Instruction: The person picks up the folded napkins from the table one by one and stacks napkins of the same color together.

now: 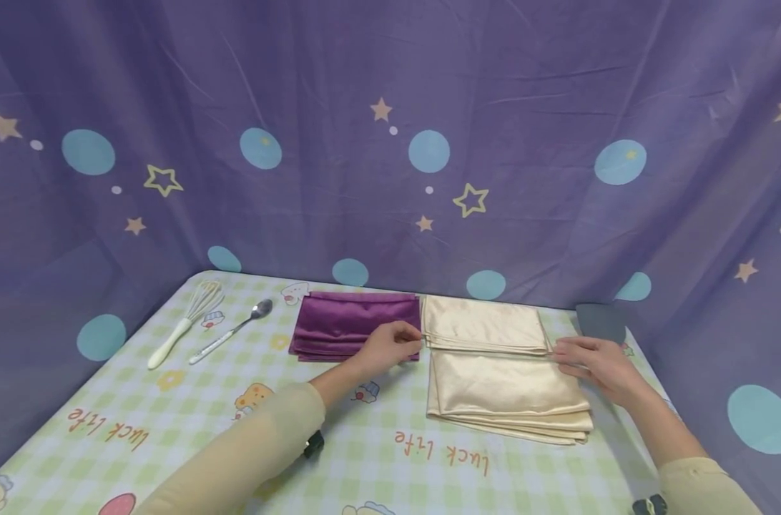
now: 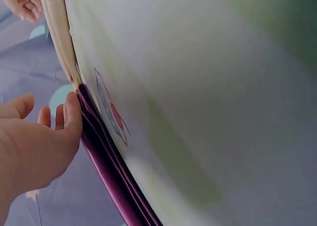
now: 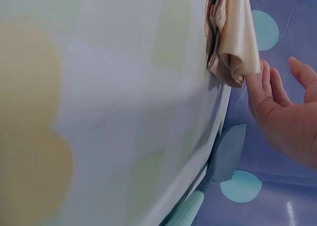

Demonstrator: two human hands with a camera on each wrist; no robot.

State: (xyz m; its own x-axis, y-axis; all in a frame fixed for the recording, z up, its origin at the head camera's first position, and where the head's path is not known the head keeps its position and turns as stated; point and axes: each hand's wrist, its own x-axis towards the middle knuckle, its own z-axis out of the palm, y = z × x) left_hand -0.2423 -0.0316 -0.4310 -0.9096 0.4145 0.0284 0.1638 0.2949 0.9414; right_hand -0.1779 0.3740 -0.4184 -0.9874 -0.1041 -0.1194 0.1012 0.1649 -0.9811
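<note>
Two folded cream satin cloths lie on the table: an upper cloth (image 1: 487, 323) at the back and a lower cloth (image 1: 509, 386) in front, with several layers showing at its near edge. To their left is a folded purple satin cloth (image 1: 345, 322). My left hand (image 1: 387, 349) is over the purple cloth's right end, fingertips at the seam where it meets the cream one; in the left wrist view, its thumb stands apart. My right hand (image 1: 599, 365) touches the right edge of the cream cloths with extended fingers (image 3: 257, 89), thumb apart from the fabric.
A whisk (image 1: 187, 322) and a metal spoon (image 1: 232, 332) with a patterned handle lie at the left of the table. A dark grey flat piece (image 1: 599, 322) is at the back right corner. The checkered tablecloth (image 1: 339, 458) reaches back to a purple curtain (image 1: 339, 214).
</note>
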